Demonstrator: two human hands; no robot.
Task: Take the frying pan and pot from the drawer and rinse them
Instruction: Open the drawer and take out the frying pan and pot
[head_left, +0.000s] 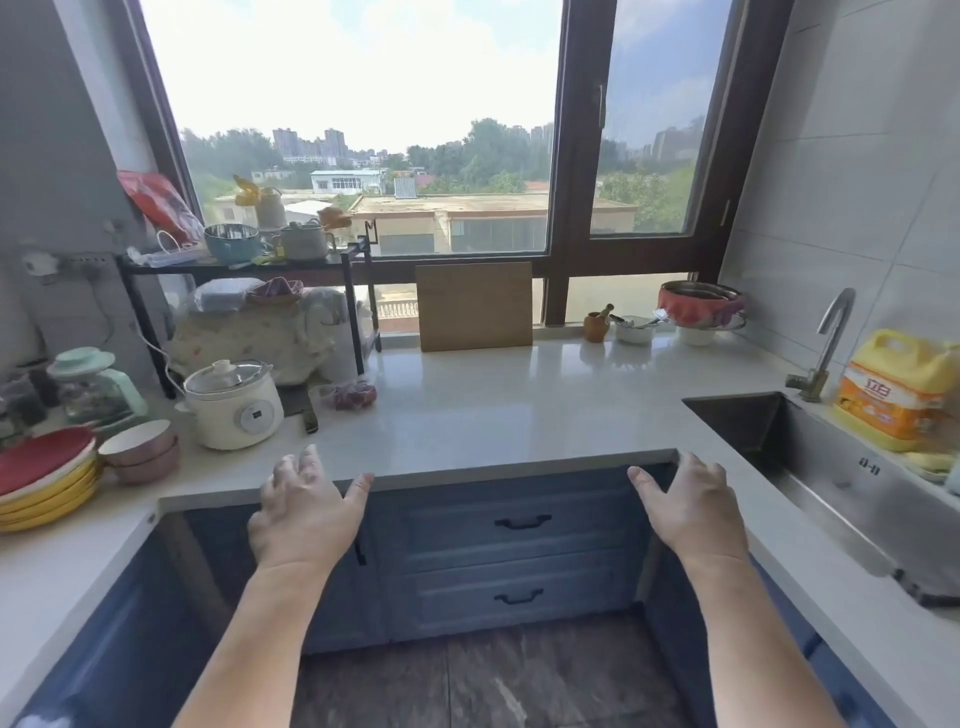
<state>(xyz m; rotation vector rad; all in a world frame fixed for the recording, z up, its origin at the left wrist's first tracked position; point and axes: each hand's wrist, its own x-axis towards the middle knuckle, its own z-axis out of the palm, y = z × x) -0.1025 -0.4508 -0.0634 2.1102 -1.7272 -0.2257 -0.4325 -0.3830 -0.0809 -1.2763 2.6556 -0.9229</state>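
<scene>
Two blue drawers sit closed below the counter's front edge: the upper drawer (522, 522) and the lower drawer (518, 597), each with a black handle. No frying pan or pot shows; the drawers hide their contents. My left hand (306, 512) hovers with spread fingers over the counter edge, left of the drawers. My right hand (688, 506) is held the same way to their right. Both hands hold nothing. The steel sink (831, 467) lies at the right with its tap (828, 343) behind it.
A white countertop (493, 405) wraps around me. At the left stand stacked plates (47, 478), pink bowls (140, 449), a white cooker (231, 402) and a loaded rack (249, 265). A wooden board (475, 306) leans on the window. A yellow detergent jug (898, 389) stands by the sink.
</scene>
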